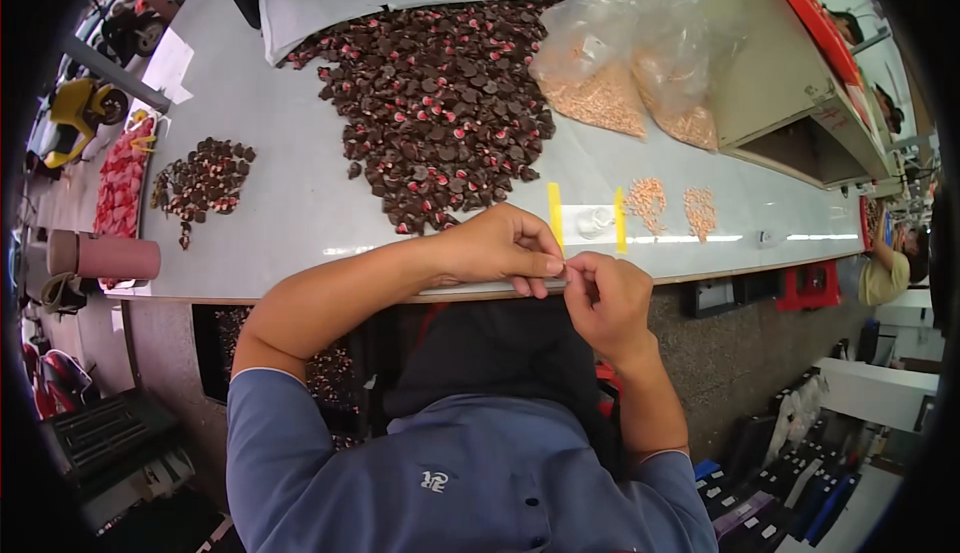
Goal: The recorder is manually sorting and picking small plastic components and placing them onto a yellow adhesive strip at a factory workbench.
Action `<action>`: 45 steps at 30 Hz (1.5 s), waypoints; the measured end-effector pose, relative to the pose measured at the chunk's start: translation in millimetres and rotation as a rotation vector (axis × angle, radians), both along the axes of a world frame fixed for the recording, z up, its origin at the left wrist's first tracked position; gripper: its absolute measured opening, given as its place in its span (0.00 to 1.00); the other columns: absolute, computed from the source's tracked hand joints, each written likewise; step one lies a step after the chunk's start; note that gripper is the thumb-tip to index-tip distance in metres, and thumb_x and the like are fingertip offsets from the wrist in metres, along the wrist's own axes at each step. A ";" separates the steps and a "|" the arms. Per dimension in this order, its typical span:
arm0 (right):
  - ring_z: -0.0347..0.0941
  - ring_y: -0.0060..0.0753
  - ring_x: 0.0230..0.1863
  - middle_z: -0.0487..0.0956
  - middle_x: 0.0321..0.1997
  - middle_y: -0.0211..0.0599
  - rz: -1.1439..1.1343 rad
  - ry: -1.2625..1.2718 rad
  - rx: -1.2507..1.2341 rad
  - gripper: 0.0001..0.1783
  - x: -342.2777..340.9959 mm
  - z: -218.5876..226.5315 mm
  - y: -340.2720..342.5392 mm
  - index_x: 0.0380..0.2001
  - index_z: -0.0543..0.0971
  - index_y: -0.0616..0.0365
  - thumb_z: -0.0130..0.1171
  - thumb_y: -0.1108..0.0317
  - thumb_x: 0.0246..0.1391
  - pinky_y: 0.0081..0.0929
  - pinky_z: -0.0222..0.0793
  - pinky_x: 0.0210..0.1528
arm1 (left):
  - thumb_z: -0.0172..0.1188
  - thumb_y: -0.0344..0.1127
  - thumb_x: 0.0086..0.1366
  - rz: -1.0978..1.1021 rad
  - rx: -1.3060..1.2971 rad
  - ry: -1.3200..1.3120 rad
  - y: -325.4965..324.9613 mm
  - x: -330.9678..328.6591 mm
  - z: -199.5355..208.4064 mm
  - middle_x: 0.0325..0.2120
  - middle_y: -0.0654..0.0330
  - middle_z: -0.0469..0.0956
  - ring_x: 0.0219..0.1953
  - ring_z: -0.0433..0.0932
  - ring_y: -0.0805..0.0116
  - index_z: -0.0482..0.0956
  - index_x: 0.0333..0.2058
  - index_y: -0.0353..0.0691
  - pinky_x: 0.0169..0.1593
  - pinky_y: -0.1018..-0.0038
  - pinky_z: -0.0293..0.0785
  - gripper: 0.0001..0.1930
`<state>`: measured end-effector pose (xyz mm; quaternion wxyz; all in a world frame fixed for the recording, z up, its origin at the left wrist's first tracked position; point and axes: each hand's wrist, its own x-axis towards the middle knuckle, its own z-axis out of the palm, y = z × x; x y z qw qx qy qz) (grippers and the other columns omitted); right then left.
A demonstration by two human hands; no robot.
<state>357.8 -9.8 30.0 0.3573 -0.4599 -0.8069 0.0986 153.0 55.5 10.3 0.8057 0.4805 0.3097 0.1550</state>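
Observation:
At the table's near edge, my left hand (510,250) and my right hand (612,298) meet fingertip to fingertip. Each is closed in a pinch, and whatever lies between them is too small to make out. Just beyond the left hand spreads a big pile of small dark brown pieces (440,103), some showing red and pink faces. Beside the hands, two yellow tape strips (556,215) flank a white patch with a small whitish item (597,219) on it. Right of that lie two little heaps of tiny orange-tan pieces (646,203).
Clear plastic bags of tan pieces (600,98) stand near a beige metal box (790,83). On the left are a smaller dark heap (205,181), a pink cylinder (120,256) and a tray of red pieces (122,178). Another person (885,268) is at far right.

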 end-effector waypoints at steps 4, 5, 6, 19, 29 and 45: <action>0.70 0.30 0.15 0.73 0.16 0.31 -0.016 0.013 -0.023 0.07 17.5 9.0 6.2 0.29 0.78 0.58 0.64 0.79 0.47 0.27 0.63 0.19 | 0.61 0.30 0.67 0.013 -0.013 -0.011 -1.3 5.0 2.4 0.35 0.54 0.81 0.36 0.84 0.68 0.79 0.42 0.29 0.36 0.78 0.82 0.10; 0.69 0.26 0.15 0.73 0.16 0.31 -0.001 -0.008 -0.032 0.07 22.2 13.9 8.9 0.29 0.78 0.60 0.64 0.81 0.47 0.22 0.62 0.18 | 0.61 0.30 0.67 0.011 -0.014 -0.021 -1.8 4.9 2.0 0.35 0.54 0.81 0.36 0.84 0.68 0.79 0.42 0.29 0.36 0.78 0.82 0.10; 0.70 0.29 0.15 0.73 0.16 0.31 0.007 -0.052 -0.018 0.07 25.7 19.7 11.9 0.29 0.77 0.59 0.64 0.80 0.47 0.25 0.63 0.18 | 0.62 0.31 0.66 0.036 -0.016 -0.029 -2.9 4.8 1.0 0.39 0.54 0.81 0.37 0.84 0.68 0.79 0.44 0.30 0.37 0.78 0.81 0.11; 0.73 0.40 0.19 0.75 0.18 0.35 0.072 -0.545 0.045 0.06 39.5 38.8 48.4 0.28 0.75 0.55 0.63 0.74 0.49 0.36 0.66 0.22 | 0.62 0.28 0.65 0.085 -0.016 -0.010 -0.8 3.9 1.1 0.40 0.53 0.81 0.38 0.84 0.67 0.78 0.47 0.28 0.40 0.77 0.81 0.14; 0.73 0.41 0.19 0.75 0.18 0.36 0.090 -0.601 0.032 0.05 36.6 35.1 54.0 0.28 0.75 0.55 0.62 0.73 0.50 0.37 0.67 0.23 | 0.61 0.28 0.66 0.061 -0.034 -0.050 0.9 2.6 -3.9 0.46 0.53 0.81 0.42 0.83 0.67 0.77 0.49 0.29 0.43 0.77 0.80 0.15; 0.70 0.24 0.15 0.74 0.17 0.30 0.118 0.039 -0.073 0.08 14.3 16.3 19.9 0.29 0.78 0.60 0.64 0.82 0.45 0.22 0.62 0.18 | 0.61 0.30 0.67 0.078 -0.076 -0.057 2.8 1.4 1.3 0.45 0.53 0.81 0.42 0.83 0.67 0.78 0.49 0.32 0.44 0.76 0.80 0.14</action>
